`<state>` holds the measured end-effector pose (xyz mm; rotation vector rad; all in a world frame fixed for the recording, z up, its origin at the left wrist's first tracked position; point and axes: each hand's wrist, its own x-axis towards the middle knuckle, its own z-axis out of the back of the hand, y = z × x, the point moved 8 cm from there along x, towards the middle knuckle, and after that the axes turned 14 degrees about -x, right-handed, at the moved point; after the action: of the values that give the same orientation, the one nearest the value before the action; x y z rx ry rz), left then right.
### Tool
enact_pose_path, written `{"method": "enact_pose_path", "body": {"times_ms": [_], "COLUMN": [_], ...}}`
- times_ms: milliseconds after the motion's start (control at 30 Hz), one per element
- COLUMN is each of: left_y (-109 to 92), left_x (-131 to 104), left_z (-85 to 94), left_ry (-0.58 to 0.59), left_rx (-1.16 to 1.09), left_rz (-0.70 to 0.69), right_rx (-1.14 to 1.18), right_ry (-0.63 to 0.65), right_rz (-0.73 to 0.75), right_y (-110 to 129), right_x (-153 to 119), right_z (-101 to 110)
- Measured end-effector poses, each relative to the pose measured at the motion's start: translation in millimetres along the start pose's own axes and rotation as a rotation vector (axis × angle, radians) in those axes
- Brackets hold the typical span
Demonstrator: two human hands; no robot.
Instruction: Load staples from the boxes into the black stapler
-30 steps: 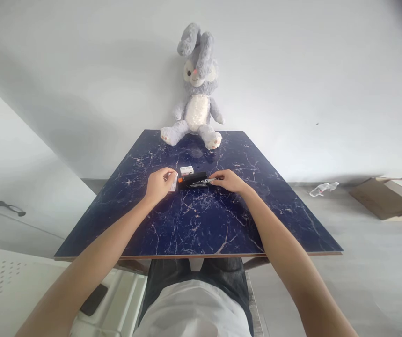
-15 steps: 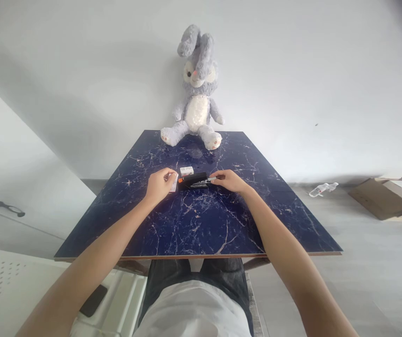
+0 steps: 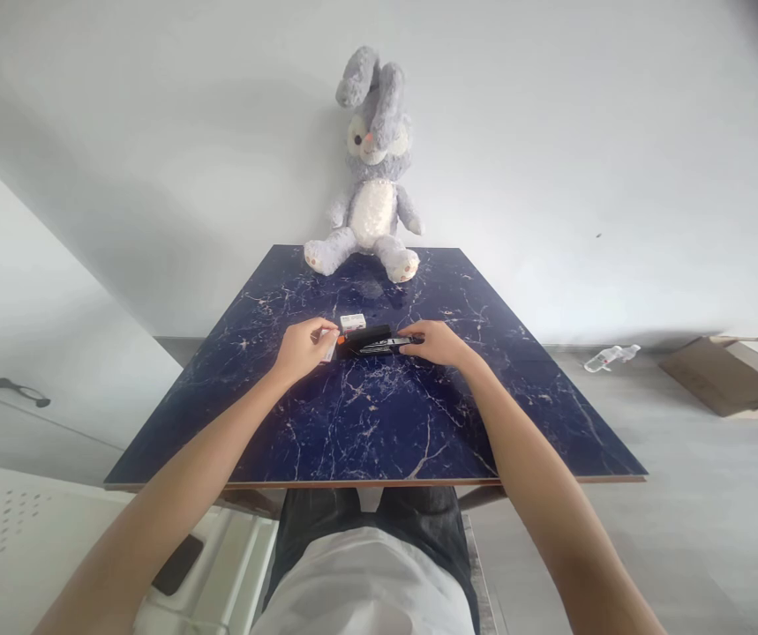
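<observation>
A black stapler-like tool (image 3: 373, 339) with an orange part at its left end lies between my hands on the dark blue marbled table (image 3: 379, 423). My right hand (image 3: 432, 342) pinches the right end of its long metal and black inner part. At the left end is my left hand (image 3: 307, 346), fingers closed near the orange part; what they grip is too small to make out. A small pale printed card or box (image 3: 329, 351) shows partly behind my left fingers. Just behind the black tool sits a small white box (image 3: 353, 323).
A grey plush rabbit (image 3: 373, 212) sits at the table's far edge against the wall. A dark phone (image 3: 178, 564) lies on a white surface at lower left. On the floor to the right are a clear plastic bottle (image 3: 607, 357) and a cardboard box (image 3: 726, 375).
My right hand has moved slightly to the right, and more of the inner part shows out of the black tool. My left fingers have shifted slightly right, closer to the orange end.
</observation>
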<state>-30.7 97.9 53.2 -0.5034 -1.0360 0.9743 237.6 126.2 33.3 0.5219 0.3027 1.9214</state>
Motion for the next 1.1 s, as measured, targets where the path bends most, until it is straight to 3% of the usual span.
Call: {"method": "enact_pose_path", "body": {"times_ms": [100, 200, 300, 367, 567, 767, 967, 1100], "left_y": [-11, -25, -37, -40, -26, -30, -28, -24], "left_x": [-2, -9, -17, -21, -22, -22, -22, -24], "left_z": [0.9, -1.7, -11.8, -20.9, -39.8, -36.9, -44.7, -55.6], "left_ry": [-0.029, -0.055, -0.009, 0.051, 0.210, 0.234, 0.241, 0.293], "left_rx": [-0.044, -0.117, -0.176, -0.122, 0.015, -0.089, 0.101, 0.173], "left_rz": [-0.028, -0.059, -0.133, -0.190, -0.200, -0.171, -0.163, -0.183], "right_rx": [0.009, 0.054, 0.175, 0.225, 0.337, 0.421, 0.443, 0.450], "right_ry": [-0.151, -0.226, -0.196, -0.148, -0.085, -0.108, -0.222, -0.173], "right_rz": [0.018, 0.099, 0.312, 0.382, 0.290, 0.137, -0.056, -0.047], "right_y": [27, 66, 108, 121, 113, 101, 74, 71], "right_x": [-9, -20, -30, -32, -25, -23, -17, -16], "right_z": [16, 19, 7, -4, -22, -25, -17, -22]}}
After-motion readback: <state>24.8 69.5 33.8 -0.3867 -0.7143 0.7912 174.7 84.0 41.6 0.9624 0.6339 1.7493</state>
